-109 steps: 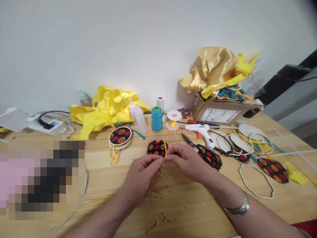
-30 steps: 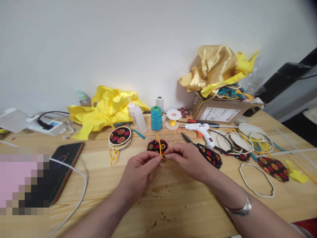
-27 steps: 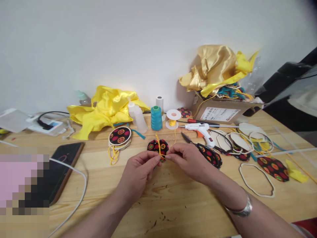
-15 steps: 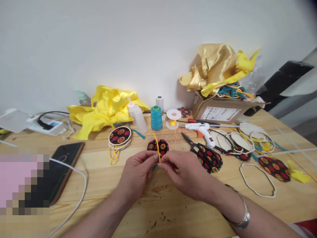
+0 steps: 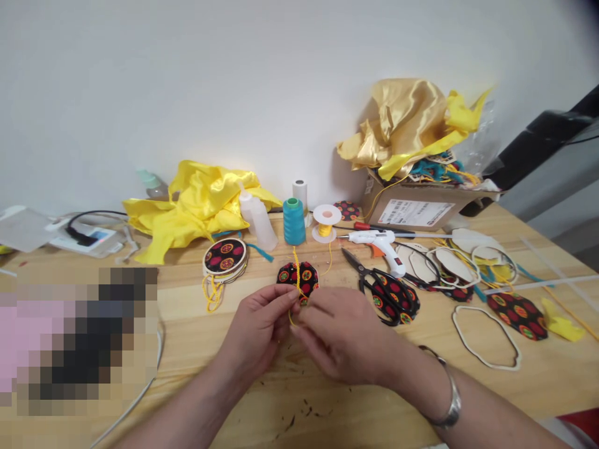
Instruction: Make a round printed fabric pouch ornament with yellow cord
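Note:
Both hands meet near the middle of the wooden table (image 5: 327, 399), working a thin yellow cord (image 5: 296, 274). My left hand (image 5: 259, 327) pinches the cord between thumb and fingers. My right hand (image 5: 344, 333), with a silver bracelet on its wrist, is closed on the cord's lower part just beside the left. The cord rises from the fingers across a small black patterned fabric piece (image 5: 299, 277) lying just behind them.
Black-handled scissors (image 5: 379, 284) and a white glue gun (image 5: 377, 240) lie to the right. A teal thread cone (image 5: 294, 221), a yellow cord spool (image 5: 326, 223) and yellow satin (image 5: 196, 202) stand behind. A cardboard box (image 5: 416, 209) with gold fabric sits back right. Patterned pieces and white frames (image 5: 486, 340) are scattered right.
My right hand has moved left and down, closing in against the left hand. The cord's free end now stands up over the patterned piece. The view shifted slightly.

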Motion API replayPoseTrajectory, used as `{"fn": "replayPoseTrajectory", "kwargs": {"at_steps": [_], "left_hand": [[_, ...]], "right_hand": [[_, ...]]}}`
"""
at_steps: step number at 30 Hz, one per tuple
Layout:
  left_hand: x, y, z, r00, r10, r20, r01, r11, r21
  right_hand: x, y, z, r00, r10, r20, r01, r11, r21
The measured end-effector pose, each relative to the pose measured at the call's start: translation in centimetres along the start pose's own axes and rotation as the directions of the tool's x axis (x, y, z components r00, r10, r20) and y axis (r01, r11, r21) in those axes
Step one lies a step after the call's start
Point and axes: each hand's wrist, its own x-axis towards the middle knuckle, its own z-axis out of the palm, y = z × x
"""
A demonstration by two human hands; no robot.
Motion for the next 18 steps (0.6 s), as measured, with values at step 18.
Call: {"fn": "replayPoseTrajectory", "kwargs": {"at_steps": [18], "left_hand": [[-0.4, -0.4, 0.3, 0.995, -0.009, 0.095, -0.009, 0.982, 0.190]], "right_hand": [[1.2, 1.5, 0.8, 0.762, 0.569, 0.309, -0.599, 0.438, 0.670]]}}
